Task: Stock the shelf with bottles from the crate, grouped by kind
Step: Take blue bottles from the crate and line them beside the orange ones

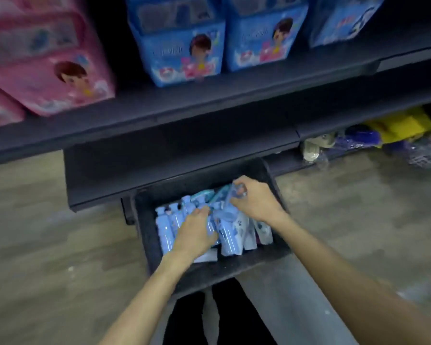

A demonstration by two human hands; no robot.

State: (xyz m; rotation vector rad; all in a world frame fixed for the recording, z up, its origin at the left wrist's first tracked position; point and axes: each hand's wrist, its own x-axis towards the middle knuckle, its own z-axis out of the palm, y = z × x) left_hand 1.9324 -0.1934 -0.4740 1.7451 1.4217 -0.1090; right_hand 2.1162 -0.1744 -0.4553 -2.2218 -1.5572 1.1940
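A black crate (157, 247) stands on the floor below the dark shelf (159, 113). Several pale blue bottles (165, 231) lie packed in it, with white ones (249, 232) toward its right side. My left hand (197, 232) reaches down into the crate, fingers curled round a blue bottle in the middle. My right hand (255, 197) is at the crate's far side and grips a teal-capped clear bottle (225, 195), lifted slightly above the rest. The frame is blurred, so the fingers' hold is only roughly visible.
Pink packs (47, 70) and blue packs (184, 46) stand on the shelf above. A lower black shelf ledge (172, 160) juts out over the crate's far edge. Yellow and blue bagged goods (396, 135) lie at the right on the floor. My dark legs (221, 317) are just behind the crate.
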